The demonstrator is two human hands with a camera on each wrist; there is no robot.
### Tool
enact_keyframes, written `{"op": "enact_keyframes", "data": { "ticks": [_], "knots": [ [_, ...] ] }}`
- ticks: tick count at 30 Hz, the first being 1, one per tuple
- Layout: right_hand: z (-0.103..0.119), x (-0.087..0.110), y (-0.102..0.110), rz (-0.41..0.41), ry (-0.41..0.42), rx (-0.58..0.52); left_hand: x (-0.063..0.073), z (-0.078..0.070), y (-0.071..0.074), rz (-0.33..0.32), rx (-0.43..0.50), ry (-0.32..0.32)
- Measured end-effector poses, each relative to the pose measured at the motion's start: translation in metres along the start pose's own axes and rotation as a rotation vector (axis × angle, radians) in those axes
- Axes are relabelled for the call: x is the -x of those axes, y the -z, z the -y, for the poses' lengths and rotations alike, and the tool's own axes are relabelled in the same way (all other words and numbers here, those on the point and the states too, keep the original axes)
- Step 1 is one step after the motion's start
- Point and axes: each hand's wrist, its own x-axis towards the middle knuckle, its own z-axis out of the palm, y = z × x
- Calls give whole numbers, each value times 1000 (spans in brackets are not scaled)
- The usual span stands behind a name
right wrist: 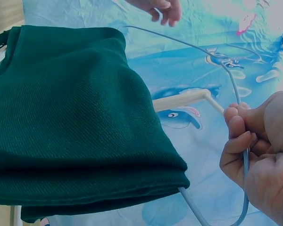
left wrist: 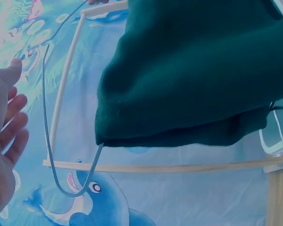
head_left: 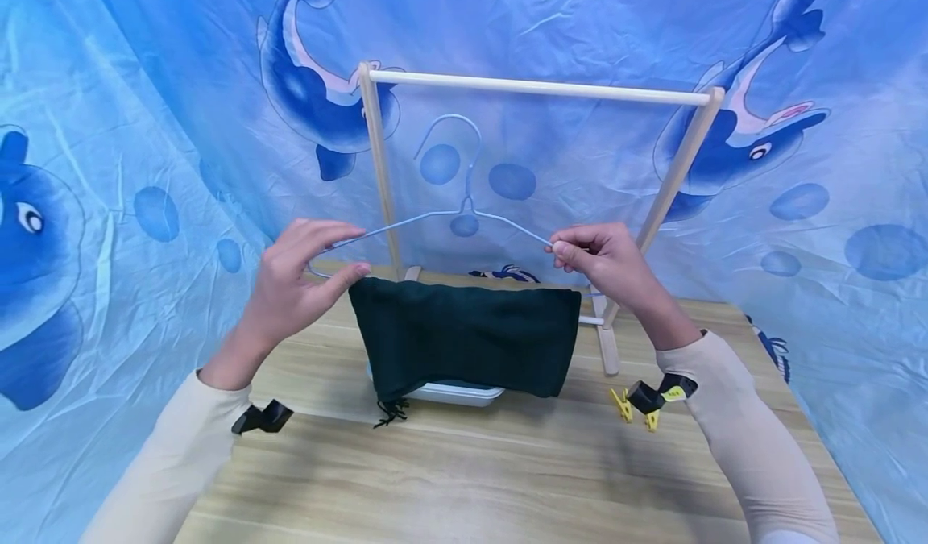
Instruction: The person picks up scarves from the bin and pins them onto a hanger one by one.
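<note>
A dark green scarf [head_left: 471,334] with a dark fringe at its lower left hangs folded over the bottom bar of a light blue wire hanger [head_left: 470,181]. The hanger is held up in the air, hook on top. My right hand [head_left: 605,262] pinches its right shoulder between thumb and fingers; the right wrist view shows the wire [right wrist: 246,174] running past the curled fingers. At the hanger's left end, my left hand [head_left: 293,278] is spread, thumb apart from the fingers. In the left wrist view that hand [left wrist: 4,132] appears clear of the wire.
Behind the hanger stands a wooden rack with a white top rail [head_left: 536,86]. Below the scarf, a white tray [head_left: 457,395] sits partly hidden on the wooden table [head_left: 449,479]. Yellow clips [head_left: 622,404] lie by the right forearm. A blue dolphin-print curtain [head_left: 580,28] surrounds the table.
</note>
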Motion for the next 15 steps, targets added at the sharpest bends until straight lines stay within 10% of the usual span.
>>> {"op": "enact_keyframes", "data": {
  "ticks": [15],
  "knots": [
    [-4,-2,-3,26,47,4,-19,23,-3,294,53,285]
  ]
}}
